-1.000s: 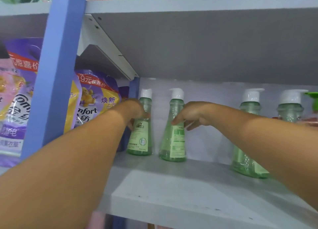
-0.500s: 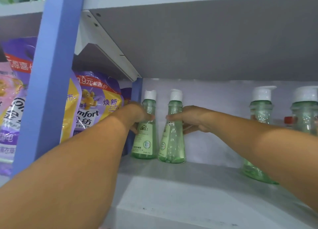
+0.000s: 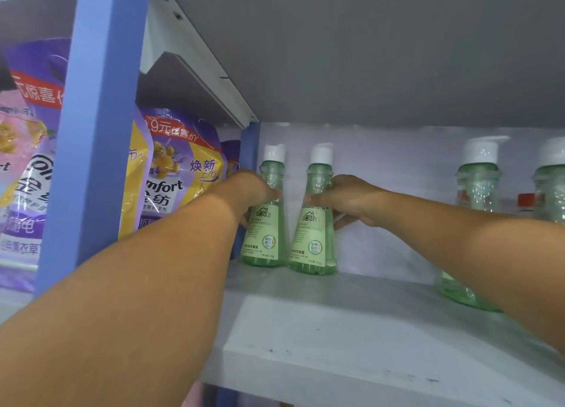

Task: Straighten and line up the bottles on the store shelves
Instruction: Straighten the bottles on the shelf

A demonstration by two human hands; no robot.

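**Two bottles held at the back of the shelf**

Two hands each gripped a bottle beside the blue post (image 3: pixel 249 149): left hand (image 3: pixel 255 189) on the nearer bottle (image 3: pixel 265 220), right hand (image 3: pixel 348 198) on its neighbour (image 3: pixel 315 226). Twisting high on the narrow necks risked tipping them together.

The right-hand bottle (image 3: pixel 315 223) now stands beside the corner bottle (image 3: pixel 266 220), turned label-forward, bases almost touching.

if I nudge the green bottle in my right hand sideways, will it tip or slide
The bottle probably slides rather than tips: its base flares wide below a narrow neck. It looks full, so likely fairly heavy. Smooth plastic may slip in the right hand.
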